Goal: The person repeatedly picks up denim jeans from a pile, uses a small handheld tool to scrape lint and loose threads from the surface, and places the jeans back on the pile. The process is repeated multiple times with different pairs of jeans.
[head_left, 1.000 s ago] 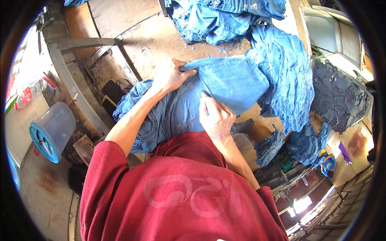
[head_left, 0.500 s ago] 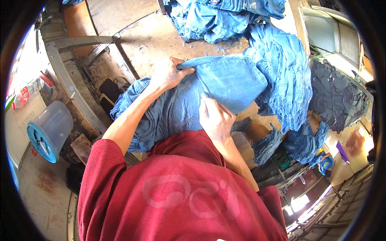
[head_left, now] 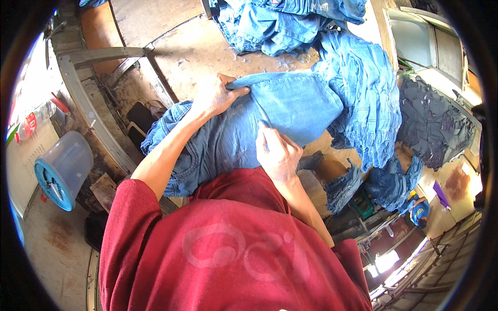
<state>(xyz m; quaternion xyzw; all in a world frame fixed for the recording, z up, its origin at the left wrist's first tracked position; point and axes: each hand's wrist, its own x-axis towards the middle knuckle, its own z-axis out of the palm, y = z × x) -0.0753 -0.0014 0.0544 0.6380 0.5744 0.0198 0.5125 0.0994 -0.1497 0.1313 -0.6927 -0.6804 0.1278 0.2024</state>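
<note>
A blue denim garment (head_left: 295,103) lies spread across my lap and the work table, a seam running across it between my hands. At its far edge, my left hand (head_left: 215,96) is closed, pinching the cloth between thumb and fingers. My right hand (head_left: 280,154) is closed lower down, with thumb and forefinger tips pinching the denim at the near end of the seam. The other fingers of that hand are curled in, and whether anything small sits inside them is hidden. Darker, bunched parts of the garment pass under my left forearm.
Blue denim piles (head_left: 275,26) lie at the far side, with another denim stack (head_left: 363,98) touching the garment's right end. A dark grey cloth pile (head_left: 433,122) is farther right. On the left stand a wooden frame (head_left: 93,114) and a clear tub with a blue lid (head_left: 65,168).
The whole view has shifted very slightly. Both hands keep the same grip on the denim garment, which has not visibly moved.
</note>
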